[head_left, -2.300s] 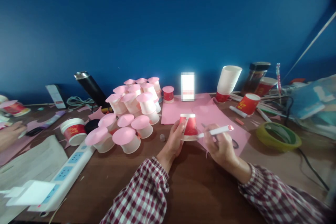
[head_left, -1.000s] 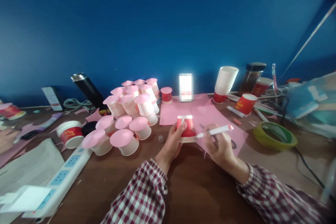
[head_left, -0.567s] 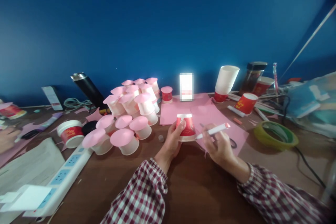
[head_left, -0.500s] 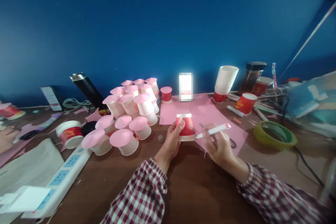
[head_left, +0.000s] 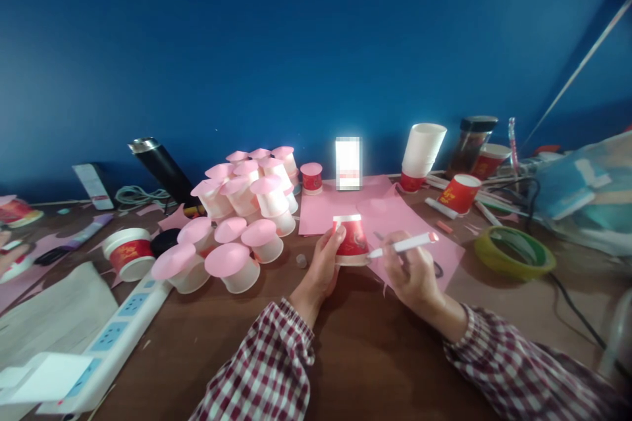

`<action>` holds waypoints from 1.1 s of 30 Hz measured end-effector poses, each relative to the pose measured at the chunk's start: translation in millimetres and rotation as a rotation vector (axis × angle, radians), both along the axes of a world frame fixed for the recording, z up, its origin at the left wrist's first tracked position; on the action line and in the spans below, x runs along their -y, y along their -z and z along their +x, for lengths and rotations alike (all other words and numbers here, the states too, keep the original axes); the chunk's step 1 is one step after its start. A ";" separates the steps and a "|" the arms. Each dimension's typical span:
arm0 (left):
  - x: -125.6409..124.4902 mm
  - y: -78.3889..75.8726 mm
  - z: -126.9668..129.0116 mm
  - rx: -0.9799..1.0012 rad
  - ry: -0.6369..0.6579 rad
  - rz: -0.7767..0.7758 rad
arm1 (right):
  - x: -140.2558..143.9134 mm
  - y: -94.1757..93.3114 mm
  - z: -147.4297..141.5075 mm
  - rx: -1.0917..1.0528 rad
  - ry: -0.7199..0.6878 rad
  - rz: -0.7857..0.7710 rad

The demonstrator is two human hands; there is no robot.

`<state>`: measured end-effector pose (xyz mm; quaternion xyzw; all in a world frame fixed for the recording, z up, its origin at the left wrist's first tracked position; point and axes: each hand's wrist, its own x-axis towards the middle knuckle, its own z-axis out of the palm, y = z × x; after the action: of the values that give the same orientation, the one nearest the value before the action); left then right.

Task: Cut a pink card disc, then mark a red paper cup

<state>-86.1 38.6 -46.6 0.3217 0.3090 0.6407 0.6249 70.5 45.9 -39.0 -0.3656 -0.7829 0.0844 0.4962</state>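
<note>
My left hand [head_left: 323,263] is closed around the side of a red paper cup [head_left: 351,243] with white edges, held wide end down above the brown table. My right hand [head_left: 412,276] grips a white marker [head_left: 405,245] with a red end, like a pen. Its tip points left and meets, or nearly meets, the cup's lower right edge. Beneath and behind the hands lie pink paper sheets [head_left: 340,210]. A dark loop [head_left: 438,270], perhaps a scissors handle, shows past my right hand. A small clear cap [head_left: 301,261] sits left of my left hand.
Several white cups topped with pink paper discs [head_left: 230,260] crowd the left. A power strip [head_left: 116,335] and black flask [head_left: 162,171] stand further left, near another person's hand [head_left: 14,260]. At right are stacked cups [head_left: 424,151], a red cup [head_left: 460,194] and a tape roll [head_left: 513,253].
The view has shifted very slightly. My hands, the cup and the marker hold nearly the same pose. At the left edge, the other person's hand has moved a little.
</note>
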 end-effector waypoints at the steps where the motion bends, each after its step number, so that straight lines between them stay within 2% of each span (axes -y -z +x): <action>1: 0.1 -0.2 0.2 0.001 0.002 0.001 | 0.1 -0.2 -0.1 0.006 -0.001 0.005; 10: 1.0 -2.4 2.0 0.026 -0.045 0.003 | 3.3 -6.1 -3.5 0.047 -0.032 0.073; 23: -0.5 3.0 1.4 -0.080 -0.036 -0.034 | 2.7 -6.0 -2.7 0.023 -0.016 0.044; 33: 0.1 0.8 0.9 -0.021 -0.028 -0.020 | 1.1 -4.9 -2.3 0.036 -0.031 0.008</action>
<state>-85.1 38.5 -47.5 0.3176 0.3266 0.6429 0.6158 68.2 44.7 -34.1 -0.3528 -0.7976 0.0821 0.4823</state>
